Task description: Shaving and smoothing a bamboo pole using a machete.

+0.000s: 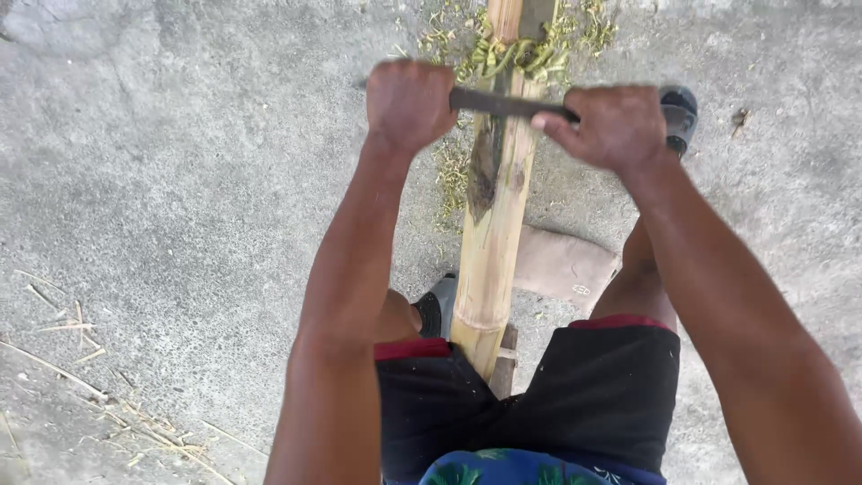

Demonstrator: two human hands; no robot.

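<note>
A thick yellow bamboo pole [492, 242] runs from between my legs toward the top of the view, with a dark scraped patch on it. Across it lies a dark metal blade [503, 103], held level at both ends. My left hand [409, 101] is closed around the blade's left end. My right hand [611, 126] grips its right end. Green curled shavings [516, 54] are piled on the pole and the ground just beyond the blade.
Grey concrete ground [180, 180] lies all around. A grey sandal [680, 112] sits behind my right hand, another [440, 305] by my left knee. A tan block [564, 265] lies right of the pole. Dry bamboo slivers [81, 359] are scattered at the lower left.
</note>
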